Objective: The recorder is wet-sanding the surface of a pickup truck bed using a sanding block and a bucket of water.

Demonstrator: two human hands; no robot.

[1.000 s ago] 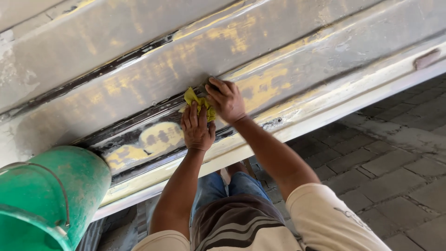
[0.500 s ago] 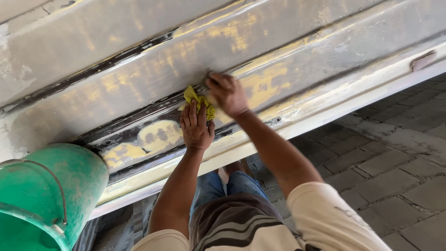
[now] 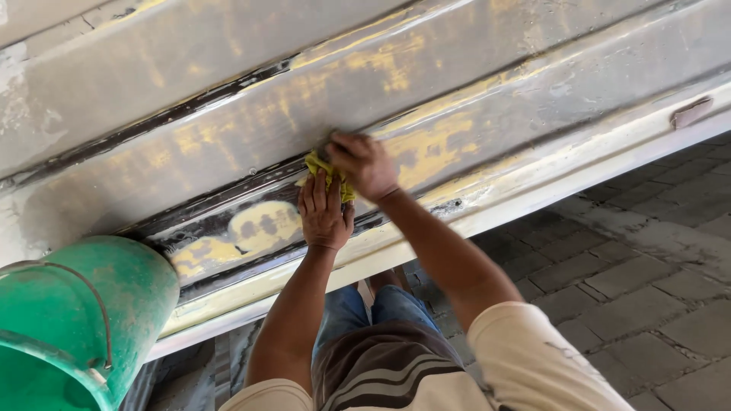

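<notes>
Pressing yellow cloth (image 3: 329, 173) against the worn grey panel (image 3: 228, 99), mid-frame: right hand (image 3: 364, 164) clenched on it, left hand (image 3: 324, 215) flat, fingers spread, touching its near edge. Green bucket (image 3: 72, 320) near left.

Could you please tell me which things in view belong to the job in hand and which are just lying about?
In use:
- yellow cloth, pressed by both hands
- left hand
- right hand
- worn grey panel

Lying about:
- green bucket
- paved ground
</notes>
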